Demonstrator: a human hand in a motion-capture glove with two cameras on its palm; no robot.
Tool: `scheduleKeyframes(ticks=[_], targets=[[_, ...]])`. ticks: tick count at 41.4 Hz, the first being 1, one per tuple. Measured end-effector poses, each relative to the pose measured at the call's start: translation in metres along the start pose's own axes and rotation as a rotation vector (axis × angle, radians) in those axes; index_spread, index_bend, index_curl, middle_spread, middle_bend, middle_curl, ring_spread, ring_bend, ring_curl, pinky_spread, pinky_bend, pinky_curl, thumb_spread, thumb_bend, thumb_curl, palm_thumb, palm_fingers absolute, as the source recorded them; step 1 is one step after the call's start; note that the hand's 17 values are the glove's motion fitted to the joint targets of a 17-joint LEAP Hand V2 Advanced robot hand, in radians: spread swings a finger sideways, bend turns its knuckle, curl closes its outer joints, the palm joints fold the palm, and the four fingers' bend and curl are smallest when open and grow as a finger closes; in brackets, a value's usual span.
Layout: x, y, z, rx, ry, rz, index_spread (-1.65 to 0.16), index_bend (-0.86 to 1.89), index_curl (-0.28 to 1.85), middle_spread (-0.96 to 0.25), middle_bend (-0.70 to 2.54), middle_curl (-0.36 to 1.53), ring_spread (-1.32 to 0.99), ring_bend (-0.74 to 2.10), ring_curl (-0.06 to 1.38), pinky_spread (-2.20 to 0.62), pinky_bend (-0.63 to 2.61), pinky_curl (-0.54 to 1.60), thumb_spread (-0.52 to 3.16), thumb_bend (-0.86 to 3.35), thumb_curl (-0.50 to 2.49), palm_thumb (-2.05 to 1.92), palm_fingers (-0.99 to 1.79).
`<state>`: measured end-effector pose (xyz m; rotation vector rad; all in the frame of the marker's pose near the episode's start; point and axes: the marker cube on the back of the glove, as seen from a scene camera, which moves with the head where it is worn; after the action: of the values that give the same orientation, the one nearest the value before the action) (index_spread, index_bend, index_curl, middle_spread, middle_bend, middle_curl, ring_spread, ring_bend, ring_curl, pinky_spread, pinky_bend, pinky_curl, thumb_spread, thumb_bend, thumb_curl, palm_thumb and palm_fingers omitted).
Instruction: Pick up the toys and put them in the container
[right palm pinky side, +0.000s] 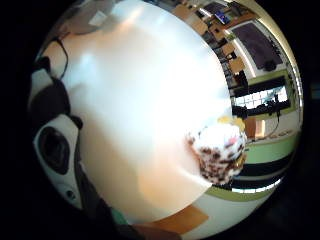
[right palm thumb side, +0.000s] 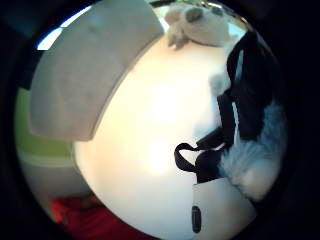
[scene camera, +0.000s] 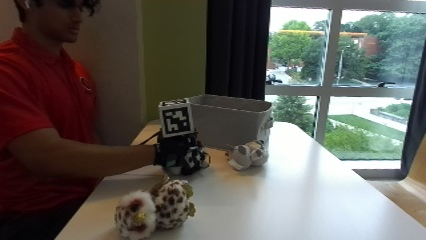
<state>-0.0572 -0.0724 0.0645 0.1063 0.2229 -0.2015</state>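
Note:
In the outside view my gloved right hand is low over the white table, in front of the grey fabric container. Its fingers curl round a black and white plush toy, whose white fur lies close against the palm. A grey and white plush lies on the table just right of the hand, beside the container's front wall; it also shows in the thumb side view. A white plush with brown spots sits near the table's front edge, seen from the palm too.
The container stands at the table's far side, near a green wall and a dark curtain. A large window fills the right. The person's red-sleeved arm reaches in from the left.

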Motion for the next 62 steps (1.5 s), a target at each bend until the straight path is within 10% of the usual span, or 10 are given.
scheduleKeyframes(ticks=[34,53,62], targets=[[-0.058,-0.121,-0.238,0.229,-0.108,-0.047,-0.39,0.88,0.97,-0.32,1.02,0.55,-0.37,1.24,0.54,-0.46,0.98,0.42,0.48,0.14,0.87,0.58,1.18],[-0.227,-0.166,-0.229,0.166,-0.005,-0.372,-0.39,0.75,1.09,-0.36,0.87,0.52,-0.38,1.18,0.52,-0.48,0.96,0.41,0.48,0.11,0.99,0.53,0.99],[-0.239,-0.156,-0.199,-0.072,-0.046,-0.441,-0.42,0.68,1.09,-0.34,0.48,0.41,-0.34,0.91,0.44,-0.38,1.08,0.44,0.66,0.09,1.00,0.51,0.40]])
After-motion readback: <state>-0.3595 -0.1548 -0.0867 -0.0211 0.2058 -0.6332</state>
